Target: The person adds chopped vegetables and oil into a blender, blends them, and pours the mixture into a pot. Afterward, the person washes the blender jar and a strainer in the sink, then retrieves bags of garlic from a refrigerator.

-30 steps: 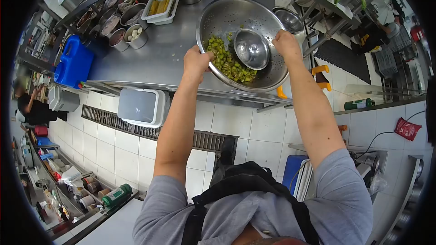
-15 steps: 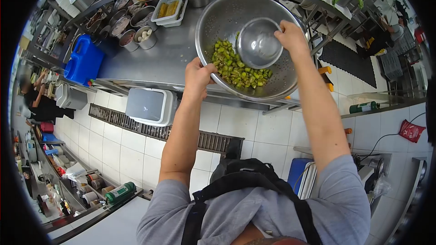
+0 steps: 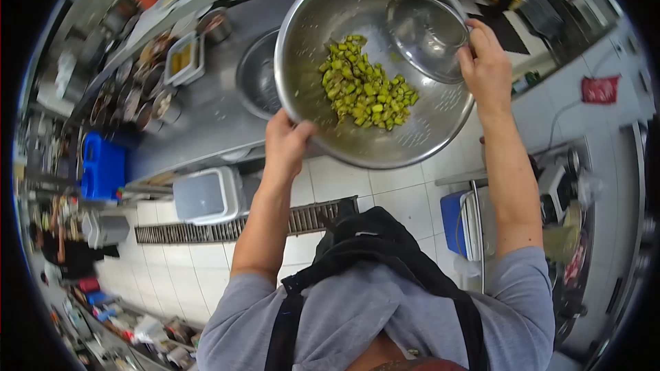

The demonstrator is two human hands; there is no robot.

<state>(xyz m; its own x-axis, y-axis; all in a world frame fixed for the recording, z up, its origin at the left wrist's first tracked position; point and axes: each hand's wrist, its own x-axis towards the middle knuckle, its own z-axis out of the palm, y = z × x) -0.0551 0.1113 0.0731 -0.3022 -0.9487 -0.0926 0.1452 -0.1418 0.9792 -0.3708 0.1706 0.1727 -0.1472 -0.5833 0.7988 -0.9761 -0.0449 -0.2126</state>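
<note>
The colander [image 3: 302,41] is in front of the person, between the left hand [image 3: 283,139] and the right hand [image 3: 487,72]. It is round, so it has no long axis; the hands take it at opposite parts of the rim — the left one at the near left, the right one farther forward. Inside, the bowl [image 3: 426,34] leans on the right wall, just beside the right hand, which is clearly the nearer. The green pieces [image 3: 371,86] lie in a heap in the middle, longer from far left to near right.

The left hand is closed on the rim, thumb above, the other fingers mostly hidden below. The right hand is bent around the rim, its thumb at the bowl's edge — it seems to hold both, but I cannot tell how firmly. Both arms reach forward, almost straight. In the view, the colander covers part of the surface [image 3: 213,110] and of the floor [image 3: 405,182]; a basin [image 3: 254,82] stands behind its left side.
</note>
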